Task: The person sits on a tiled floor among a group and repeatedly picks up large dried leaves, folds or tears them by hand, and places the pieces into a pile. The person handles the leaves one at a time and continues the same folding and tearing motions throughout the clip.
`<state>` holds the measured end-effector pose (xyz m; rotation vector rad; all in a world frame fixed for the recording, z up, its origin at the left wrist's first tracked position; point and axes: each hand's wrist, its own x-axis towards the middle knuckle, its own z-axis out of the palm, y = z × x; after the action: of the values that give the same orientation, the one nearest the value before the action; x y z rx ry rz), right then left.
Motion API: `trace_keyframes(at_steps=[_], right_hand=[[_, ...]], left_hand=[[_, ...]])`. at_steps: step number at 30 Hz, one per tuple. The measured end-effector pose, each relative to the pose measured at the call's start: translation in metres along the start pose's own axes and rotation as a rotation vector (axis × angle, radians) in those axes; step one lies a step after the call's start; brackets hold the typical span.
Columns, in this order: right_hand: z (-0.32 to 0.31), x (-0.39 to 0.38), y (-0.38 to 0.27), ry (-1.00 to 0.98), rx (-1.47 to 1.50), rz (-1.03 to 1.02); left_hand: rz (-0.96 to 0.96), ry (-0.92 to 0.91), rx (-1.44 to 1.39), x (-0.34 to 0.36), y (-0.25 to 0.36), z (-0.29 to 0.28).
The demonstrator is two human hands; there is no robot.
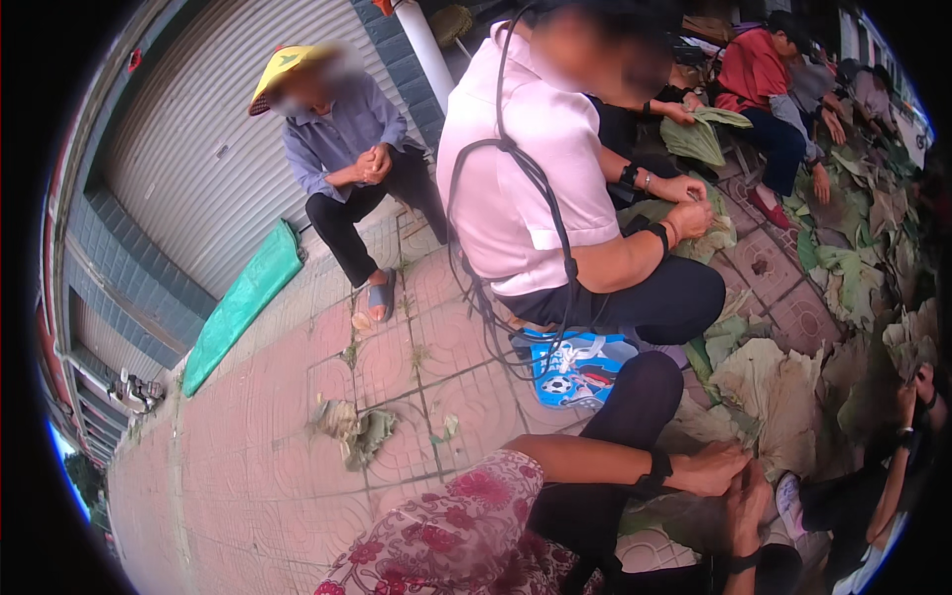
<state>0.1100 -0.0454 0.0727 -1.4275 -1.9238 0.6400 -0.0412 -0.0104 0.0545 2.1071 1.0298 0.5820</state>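
Observation:
My left hand (709, 468) comes from a floral sleeve, with a black band round the wrist. Beside it my right hand (749, 504), also banded in black, meets it fingertip to fingertip. Both hands are closed at a large grey-green leaf (684, 518) that spreads beneath them over my lap; the fingertips are partly hidden, but they appear to pinch its edge. More large wilted leaves, one pale and broad (769, 397), lie on the paving just beyond my hands.
A person in a pink shirt (526, 178) sits close by, fingers on a leaf, next to a blue printed bag (575, 367). Another person (342, 149) sits by a shutter (218, 119). Several people work among leaf heaps (853, 268) at right. A green sheet (243, 302) lies folded.

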Motion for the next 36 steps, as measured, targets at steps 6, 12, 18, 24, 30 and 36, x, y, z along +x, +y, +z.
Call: trace_keyframes(at_steps=[6,12,18,24,30,36], right_hand=[[-0.020,-0.023,0.006,0.001,0.007,0.188],[-0.018,-0.032,0.027,0.085,0.132,0.306],[-0.027,-0.046,0.034,0.132,0.197,0.389],[-0.023,-0.046,0.035,0.136,0.051,0.355],[-0.010,-0.045,0.039,0.066,-0.282,0.098],[0.001,-0.049,0.052,-0.041,-0.262,0.076]], left_hand=[[0.091,-0.146,-0.084,0.007,-0.008,0.023],[-0.087,-0.151,-0.317,0.023,-0.016,0.043],[-0.120,-0.186,-0.423,0.027,-0.008,0.044],[-0.013,-0.029,-0.123,0.020,0.001,0.046],[-0.005,-0.081,0.128,0.015,0.010,0.042],[0.034,-0.157,0.239,0.011,0.005,0.048]])
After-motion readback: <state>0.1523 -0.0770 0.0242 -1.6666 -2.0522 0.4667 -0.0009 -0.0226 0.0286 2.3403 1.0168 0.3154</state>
